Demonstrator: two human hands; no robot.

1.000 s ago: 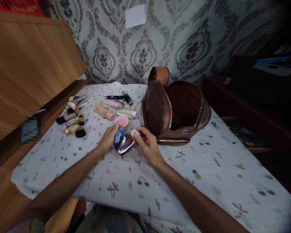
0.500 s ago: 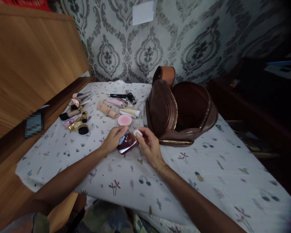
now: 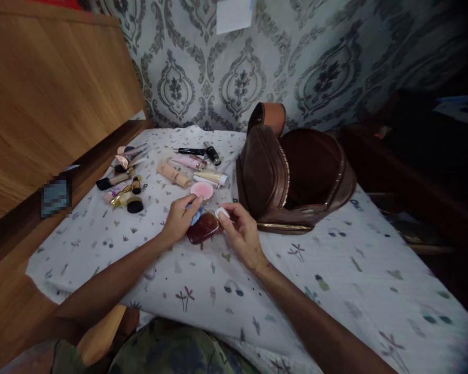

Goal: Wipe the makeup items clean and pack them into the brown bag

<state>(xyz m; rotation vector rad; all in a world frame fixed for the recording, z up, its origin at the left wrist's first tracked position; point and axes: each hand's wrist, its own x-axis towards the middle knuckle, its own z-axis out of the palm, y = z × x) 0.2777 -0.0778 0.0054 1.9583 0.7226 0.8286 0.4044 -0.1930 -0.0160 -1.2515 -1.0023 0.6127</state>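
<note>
While our left hand clutches a cloth, our right hand pinches a white piece, the bottle between them.

Bare printed cloth leaves passage nearer the person and along the right side. The brown leather bag blocks the way ahead of the right hand; its gaping mouth offers entry. Just beyond the left hand, the pink round compact obstructs. A wooden panel walls off the far left.

Mottled dark-green clothing, camouflage-like pattern
</note>
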